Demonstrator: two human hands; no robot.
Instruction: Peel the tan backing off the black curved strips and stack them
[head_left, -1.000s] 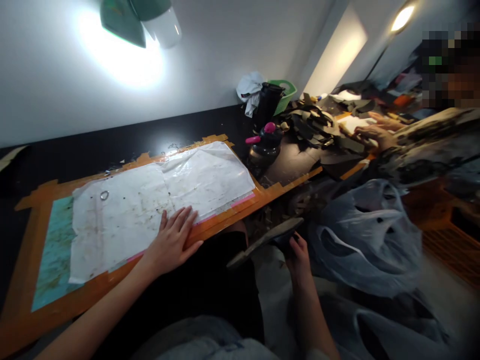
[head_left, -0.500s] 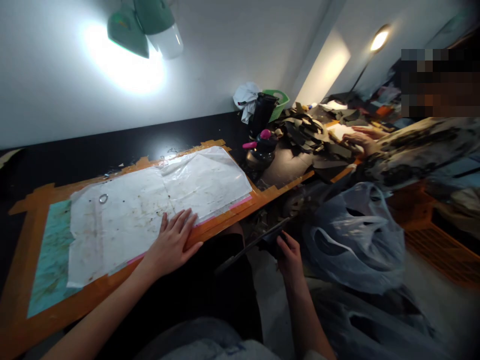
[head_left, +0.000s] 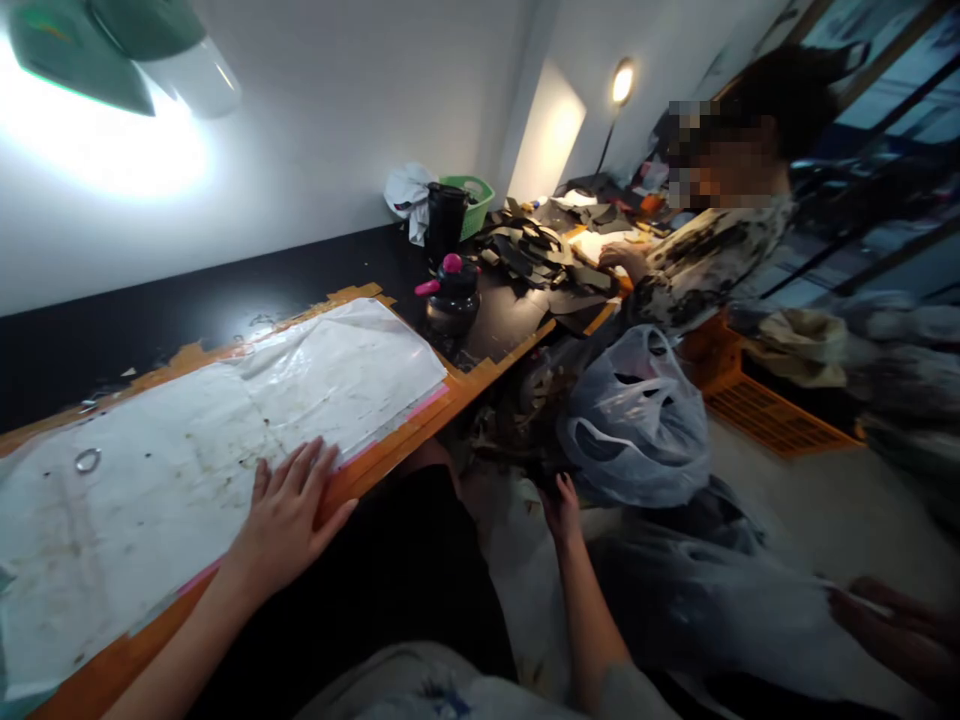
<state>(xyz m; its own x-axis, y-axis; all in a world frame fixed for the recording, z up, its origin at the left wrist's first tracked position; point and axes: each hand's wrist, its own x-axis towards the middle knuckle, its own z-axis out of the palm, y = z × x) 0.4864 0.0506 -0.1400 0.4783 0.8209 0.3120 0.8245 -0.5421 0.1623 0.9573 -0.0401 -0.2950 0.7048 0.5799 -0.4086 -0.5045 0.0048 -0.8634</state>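
Observation:
My left hand (head_left: 289, 515) lies flat with its fingers spread on the stained white sheet (head_left: 187, 460), at the table's taped front edge. Below the table edge, my right hand (head_left: 561, 510) reaches down beside a knotted translucent plastic bag (head_left: 637, 430). Its fingers are curled at a dark piece that merges with the dark clutter behind it, so its kind is unclear. A metal ring (head_left: 88, 460) lies on the white sheet, left of my left hand.
A dark pot with a pink knob (head_left: 450, 295) stands beyond the sheet. Dark scraps (head_left: 529, 250) pile up near a seated co-worker (head_left: 720, 240). An orange crate (head_left: 780, 410) sits on the floor. Another person's hand (head_left: 892, 625) is at the lower right, by a plastic bag (head_left: 720, 590).
My view has swung right. My right hand has lowered, and the long dark strip seen in it no longer shows clearly. Another person's hand has come into view at lower right.

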